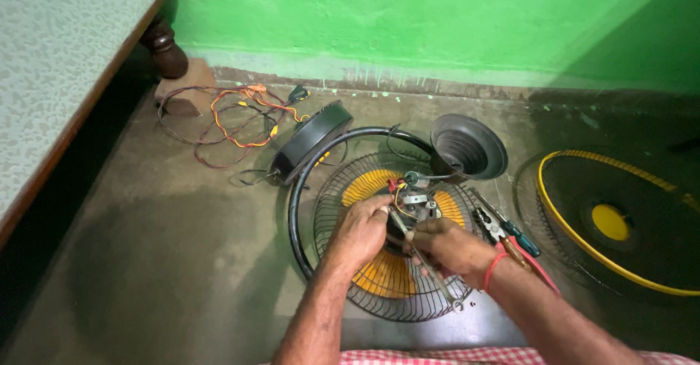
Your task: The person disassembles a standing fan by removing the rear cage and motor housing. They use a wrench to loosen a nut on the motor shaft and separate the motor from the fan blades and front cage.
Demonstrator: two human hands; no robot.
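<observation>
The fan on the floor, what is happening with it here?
A person works on the fan's motor, which sits on a wire guard on the concrete floor. The left hand steadies the motor; the right hand holds a thin metal tool against it. A black cone cover, pliers and a second guard lie nearby.

Black wire fan grille (408,299) w/ yellow centre; green wall (408,15); orange-red wires (233,117); speckled tabletop (58,51).

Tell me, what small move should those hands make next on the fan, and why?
Probably turn the spanner a little further. The right hand grips it with its upper end at the fan motor, while the left hand steadies that motor over the wire guard.
</observation>
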